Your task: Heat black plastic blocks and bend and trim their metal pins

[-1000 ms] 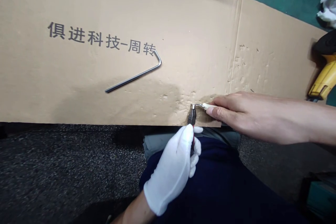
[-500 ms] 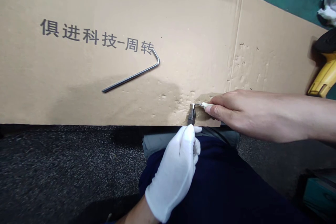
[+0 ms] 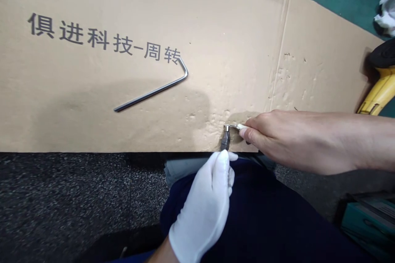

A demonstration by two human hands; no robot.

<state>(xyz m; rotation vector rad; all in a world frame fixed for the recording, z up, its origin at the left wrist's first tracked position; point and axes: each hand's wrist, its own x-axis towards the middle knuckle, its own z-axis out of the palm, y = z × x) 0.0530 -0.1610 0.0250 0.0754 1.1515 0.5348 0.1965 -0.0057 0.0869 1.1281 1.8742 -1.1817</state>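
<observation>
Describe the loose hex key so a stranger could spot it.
Start at the large tan cardboard sheet with Chinese lettering. Under the lettering's right end lies a long L-shaped steel hex key, its short arm reaching the last character. Nobody holds it.

A gloved left hand (image 3: 200,209) holds a black part (image 3: 225,140) touching the white-handled tool (image 3: 242,126) in the bare right hand (image 3: 286,139).

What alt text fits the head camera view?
A white-gloved left hand holds a dark narrow-tipped tool against a small white-handled metal piece pinched in the bare right hand, at the edge of a cardboard sheet bearing an L-shaped hex key.
</observation>
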